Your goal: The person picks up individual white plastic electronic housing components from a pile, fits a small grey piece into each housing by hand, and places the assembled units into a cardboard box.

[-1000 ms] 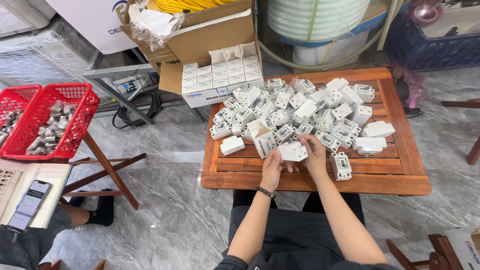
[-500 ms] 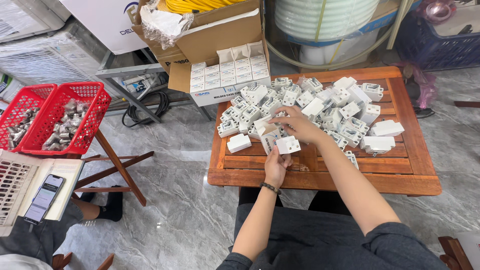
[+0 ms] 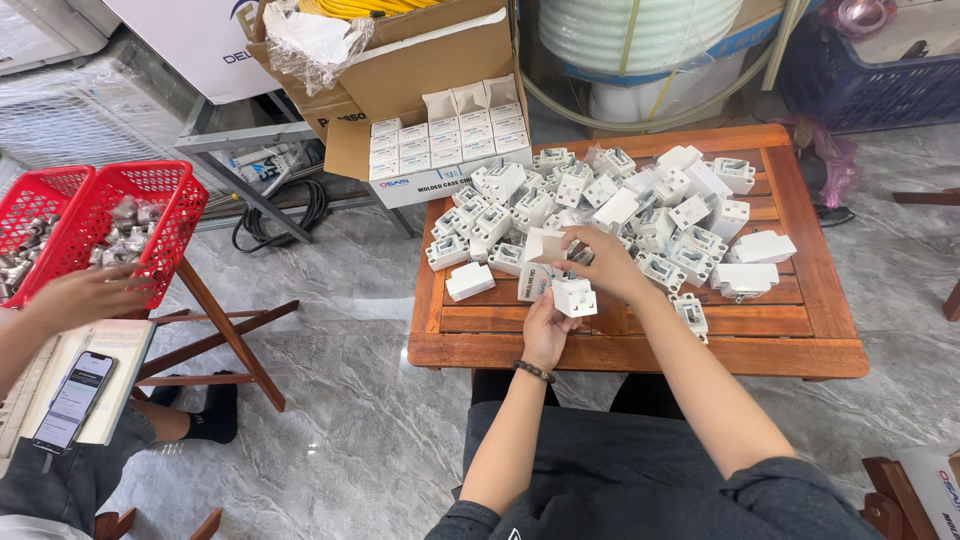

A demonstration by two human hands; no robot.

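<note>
My left hand (image 3: 547, 327) holds a small white box (image 3: 537, 268) with its flap open, just above the near edge of the wooden table (image 3: 640, 352). My right hand (image 3: 602, 262) holds a white breaker (image 3: 575, 296) right beside the box mouth. A heap of several white breakers (image 3: 640, 205) covers the middle and far part of the table. A closed small white box (image 3: 470, 281) lies to the left of my hands.
An open cardboard carton (image 3: 440, 95) with rows of small white boxes stands at the table's far left corner. Two red baskets (image 3: 110, 215) of metal parts sit on a stand at left, where another person's hand (image 3: 85, 297) reaches; a phone (image 3: 72, 400) lies below.
My hands shifted left along the table. The breaker now sits lower, beside the open box, and my right hand has closed in on it from the pile side.
</note>
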